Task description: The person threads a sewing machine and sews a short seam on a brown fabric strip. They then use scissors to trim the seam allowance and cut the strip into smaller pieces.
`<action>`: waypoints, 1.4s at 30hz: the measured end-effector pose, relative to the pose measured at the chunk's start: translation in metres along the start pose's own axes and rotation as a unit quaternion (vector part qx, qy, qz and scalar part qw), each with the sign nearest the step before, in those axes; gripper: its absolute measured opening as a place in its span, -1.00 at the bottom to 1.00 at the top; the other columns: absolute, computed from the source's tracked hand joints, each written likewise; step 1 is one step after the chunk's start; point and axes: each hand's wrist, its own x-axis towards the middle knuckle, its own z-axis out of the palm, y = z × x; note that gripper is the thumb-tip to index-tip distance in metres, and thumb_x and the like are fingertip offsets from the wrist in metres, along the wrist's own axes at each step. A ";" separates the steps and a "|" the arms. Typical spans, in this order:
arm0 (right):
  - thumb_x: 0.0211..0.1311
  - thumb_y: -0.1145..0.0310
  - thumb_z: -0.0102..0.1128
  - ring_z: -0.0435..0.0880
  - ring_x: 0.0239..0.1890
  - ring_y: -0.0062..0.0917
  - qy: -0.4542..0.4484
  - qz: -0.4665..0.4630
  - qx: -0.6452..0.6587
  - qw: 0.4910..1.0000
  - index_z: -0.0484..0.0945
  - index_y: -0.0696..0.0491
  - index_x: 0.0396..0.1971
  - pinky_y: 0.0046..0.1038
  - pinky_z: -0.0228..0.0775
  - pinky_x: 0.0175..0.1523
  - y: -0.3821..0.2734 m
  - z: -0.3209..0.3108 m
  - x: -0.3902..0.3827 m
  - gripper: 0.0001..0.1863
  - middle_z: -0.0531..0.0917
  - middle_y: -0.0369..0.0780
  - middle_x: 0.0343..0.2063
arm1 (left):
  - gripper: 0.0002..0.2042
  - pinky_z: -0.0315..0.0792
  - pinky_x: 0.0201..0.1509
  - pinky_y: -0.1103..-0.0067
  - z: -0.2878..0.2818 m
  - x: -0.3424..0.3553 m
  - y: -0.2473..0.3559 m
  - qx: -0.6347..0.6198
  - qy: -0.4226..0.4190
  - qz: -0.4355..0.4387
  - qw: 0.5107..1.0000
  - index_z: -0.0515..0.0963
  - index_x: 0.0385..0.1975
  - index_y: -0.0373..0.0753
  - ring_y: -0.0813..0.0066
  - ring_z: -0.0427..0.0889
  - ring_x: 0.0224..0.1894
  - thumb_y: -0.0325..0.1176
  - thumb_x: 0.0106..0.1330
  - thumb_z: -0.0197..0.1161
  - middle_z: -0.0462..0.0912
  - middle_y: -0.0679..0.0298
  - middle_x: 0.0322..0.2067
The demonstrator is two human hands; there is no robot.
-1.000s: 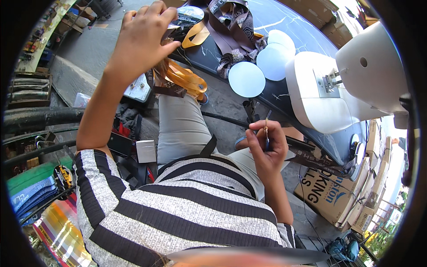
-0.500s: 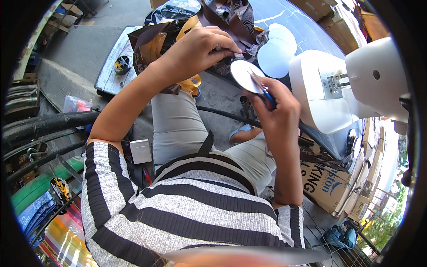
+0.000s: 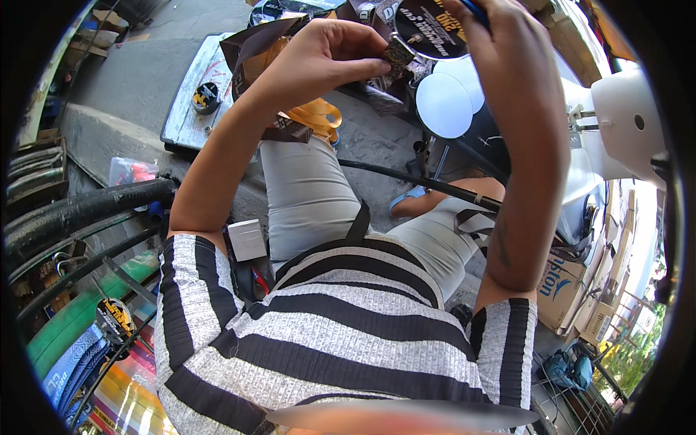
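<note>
A glossy brown strap (image 3: 395, 58) is pinched by the left hand (image 3: 326, 51); a blue-handled tool (image 3: 475, 7) is gripped by the closed right hand (image 3: 511, 43) beside a dark round disc (image 3: 431, 29).

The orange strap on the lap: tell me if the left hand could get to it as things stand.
Probably yes, but not straight away. The orange strap lies uncovered just below the left hand, with nothing between them. That hand is pinching a dark brown strap, so it would need to let go first.
</note>
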 end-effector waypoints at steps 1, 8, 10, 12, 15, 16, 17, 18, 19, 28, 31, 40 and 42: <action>0.25 0.42 0.06 0.52 -0.02 -0.04 -0.041 0.039 -0.007 0.998 0.50 0.27 -0.13 -0.18 0.33 0.09 -0.004 0.000 -0.002 -0.73 0.58 0.10 -0.18 | -0.71 0.55 0.02 0.62 0.001 -0.001 -0.001 0.006 0.009 -0.011 1.000 0.59 -0.10 -0.39 0.52 0.70 -0.21 -0.42 0.21 0.37 0.70 0.19 -0.26; 0.23 0.42 0.05 0.56 -0.11 0.02 -0.107 0.079 0.047 0.990 0.53 0.31 -0.26 -0.14 0.37 0.01 0.003 0.032 0.018 -0.76 0.60 0.16 -0.27 | -0.67 0.55 0.00 0.63 0.001 -0.015 0.002 0.013 0.022 -0.042 0.999 0.58 -0.06 -0.34 0.56 0.68 -0.17 -0.42 0.19 0.40 0.69 0.24 -0.22; 0.23 0.40 0.06 0.57 -0.14 0.04 -0.160 0.117 0.078 0.977 0.54 0.32 -0.27 -0.14 0.38 0.00 0.005 0.037 0.020 -0.75 0.60 0.18 -0.29 | -0.66 0.56 0.00 0.62 0.002 -0.019 0.005 0.002 0.018 -0.050 0.999 0.57 -0.05 -0.35 0.57 0.68 -0.17 -0.44 0.17 0.41 0.69 0.24 -0.22; 0.24 0.36 0.09 0.58 -0.14 0.04 -0.093 0.071 0.137 0.984 0.55 0.30 -0.23 -0.15 0.39 -0.01 0.005 0.041 0.011 -0.72 0.61 0.19 -0.28 | -0.66 0.56 -0.01 0.62 0.004 -0.025 0.008 0.030 0.033 -0.061 0.997 0.57 -0.04 -0.35 0.58 0.68 -0.17 -0.46 0.18 0.39 0.69 0.25 -0.22; 0.30 0.22 0.11 0.47 -0.27 -0.32 -0.068 0.084 0.341 0.934 0.53 0.22 -0.04 -0.35 0.25 -0.16 0.008 0.043 0.003 -0.60 0.50 -0.04 -0.34 | -0.68 0.56 -0.01 0.61 0.010 -0.034 0.009 0.024 0.057 -0.052 0.997 0.56 -0.04 -0.36 0.58 0.68 -0.18 -0.48 0.20 0.37 0.69 0.25 -0.23; 0.36 0.18 0.07 0.32 -0.44 -0.60 -0.083 0.104 0.433 0.892 0.51 0.18 0.03 -0.52 0.11 -0.37 0.009 0.039 -0.005 -0.59 0.38 -0.24 -0.46 | -0.68 0.56 -0.01 0.61 0.012 -0.036 0.008 0.013 0.068 -0.049 0.996 0.56 -0.04 -0.36 0.58 0.68 -0.18 -0.49 0.20 0.36 0.69 0.24 -0.23; 0.43 0.14 0.02 0.16 -0.62 -0.88 -0.096 0.124 0.520 0.840 0.48 0.14 0.10 -0.69 -0.03 -0.57 0.009 0.035 -0.013 -0.57 0.25 -0.45 -0.58 | -0.69 0.57 -0.01 0.61 0.014 -0.038 0.007 0.000 0.074 -0.047 0.996 0.56 -0.05 -0.36 0.58 0.68 -0.18 -0.49 0.21 0.36 0.69 0.24 -0.23; 0.48 0.10 -0.13 0.09 -0.63 -0.90 -0.131 0.171 0.544 0.811 0.37 0.18 0.18 -0.75 -0.10 -0.58 0.009 0.029 -0.025 -0.51 0.17 -0.47 -0.55 | -0.69 0.57 -0.01 0.61 0.015 -0.040 0.005 -0.013 0.082 -0.048 0.995 0.56 -0.05 -0.36 0.57 0.67 -0.17 -0.49 0.21 0.36 0.69 0.23 -0.22; 0.47 0.15 -0.09 0.14 -0.64 -0.86 -0.150 0.200 0.564 0.787 0.40 0.16 0.13 -0.74 -0.04 -0.58 0.008 0.022 -0.036 -0.56 0.23 -0.45 -0.56 | -0.70 0.57 -0.01 0.61 0.017 -0.041 0.003 -0.028 0.089 -0.046 0.995 0.56 -0.05 -0.37 0.57 0.67 -0.17 -0.50 0.21 0.35 0.69 0.22 -0.22; 0.52 0.07 -0.23 0.11 -0.67 -0.85 -0.296 0.373 0.768 0.428 0.27 0.25 0.18 -0.77 -0.07 -0.69 -0.003 0.017 -0.095 -0.46 0.20 -0.42 -0.54 | -0.73 0.55 -0.06 0.66 0.030 -0.044 0.001 -0.120 0.151 -0.011 0.981 0.56 -0.10 -0.44 0.60 0.65 -0.21 -0.54 0.21 0.34 0.68 0.19 -0.25; 0.53 0.08 -0.28 0.08 -0.71 -0.87 -0.288 0.382 0.796 0.369 0.28 0.21 0.19 -0.79 -0.08 -0.71 -0.003 0.025 -0.093 -0.49 0.21 -0.43 -0.56 | -0.72 0.56 -0.06 0.65 0.032 -0.044 0.000 -0.121 0.167 -0.033 0.978 0.55 -0.10 -0.45 0.58 0.66 -0.20 -0.57 0.20 0.34 0.69 0.16 -0.24; 0.53 0.12 -0.22 0.05 -0.70 -0.85 -0.292 0.434 0.809 0.267 0.37 0.15 0.08 -0.78 -0.16 -0.70 -0.002 0.032 -0.081 -0.59 0.22 -0.43 -0.55 | -0.69 0.58 -0.08 0.63 0.031 -0.048 -0.004 -0.089 0.184 -0.023 0.979 0.55 -0.07 -0.47 0.52 0.68 -0.22 -0.59 0.18 0.35 0.70 0.11 -0.24; 0.50 0.14 -0.15 0.07 -0.68 -0.83 -0.294 0.423 0.819 0.251 0.42 0.12 -0.04 -0.75 -0.15 -0.66 -0.001 0.032 -0.078 -0.66 0.26 -0.42 -0.54 | -0.69 0.58 -0.09 0.63 0.031 -0.049 -0.003 -0.076 0.178 -0.028 0.981 0.55 -0.07 -0.47 0.53 0.68 -0.22 -0.59 0.18 0.35 0.70 0.11 -0.25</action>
